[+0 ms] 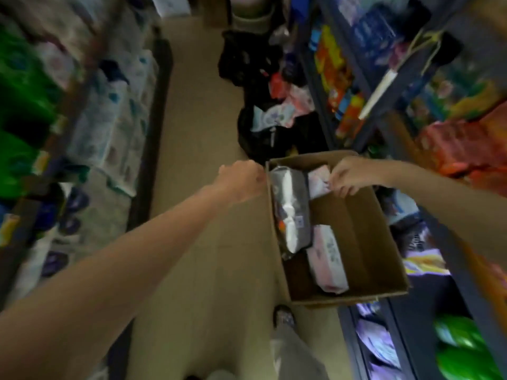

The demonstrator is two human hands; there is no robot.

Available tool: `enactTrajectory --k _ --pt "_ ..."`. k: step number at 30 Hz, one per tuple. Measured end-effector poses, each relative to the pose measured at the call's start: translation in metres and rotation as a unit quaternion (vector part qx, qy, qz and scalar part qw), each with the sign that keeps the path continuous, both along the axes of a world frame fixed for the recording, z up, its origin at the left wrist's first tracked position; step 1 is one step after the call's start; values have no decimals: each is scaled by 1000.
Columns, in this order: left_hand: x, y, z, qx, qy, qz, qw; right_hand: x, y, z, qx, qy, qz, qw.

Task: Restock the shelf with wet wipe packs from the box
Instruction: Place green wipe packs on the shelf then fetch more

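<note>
An open cardboard box (365,242) sits on the aisle floor at the right, below me. Inside lie a grey-and-white wet wipe pack (290,207) along the left wall, a pink pack (329,259) near the front, and another pink pack (318,182) at the far end. My right hand (348,176) reaches into the box from the right and pinches the far pink pack. My left hand (241,179) is curled at the box's far left corner, against the rim; whether it grips the cardboard is unclear. The whole view is blurred.
Shelves of white tissue packs (115,124) line the left side of the aisle. Shelves with colourful goods (466,149) run along the right. Black bags with loose packs (269,116) lie on the floor beyond the box. My foot (284,316) stands just before the box.
</note>
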State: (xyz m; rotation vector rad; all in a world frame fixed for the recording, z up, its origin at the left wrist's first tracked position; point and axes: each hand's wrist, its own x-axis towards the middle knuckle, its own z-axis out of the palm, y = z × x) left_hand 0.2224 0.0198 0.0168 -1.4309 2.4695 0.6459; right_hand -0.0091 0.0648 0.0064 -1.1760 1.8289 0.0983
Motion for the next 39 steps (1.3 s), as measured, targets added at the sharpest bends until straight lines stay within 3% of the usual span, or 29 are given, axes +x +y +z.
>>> enactTrajectory --k 4,7,11,16,19,23,29,32,35,39 --pt "-55 1 -90 50 17 38 998 -40 13 -100 32 3 -55 998" --pt "-73 15 -139 -21 48 12 999 -44 24 -168 10 -14 -75 997" --pt "-86 20 -195 -200 101 -96 970 -46 31 -258 -22 46 -64 997" --pt "-118 5 -231 -188 39 -251 949 -58 16 -302 -37 54 4 998" --pt "-132 -4 -242 -171 18 -267 948 -68 2 -310 -5 56 77 995" --pt "-129 -11 -259 -173 38 -222 959 -72 -10 -318 2 25 68 997" --pt "-124 -6 -277 -158 41 -198 967 -60 -4 -306 -41 134 223 965" --pt "-130 4 -270 -94 29 -185 978 -71 19 -279 -36 179 266 946" --pt "-141 16 -246 8 43 -174 984 -83 34 -233 -37 201 248 947" --pt "-153 21 -198 81 22 -114 990 -86 31 -157 -134 227 245 933"
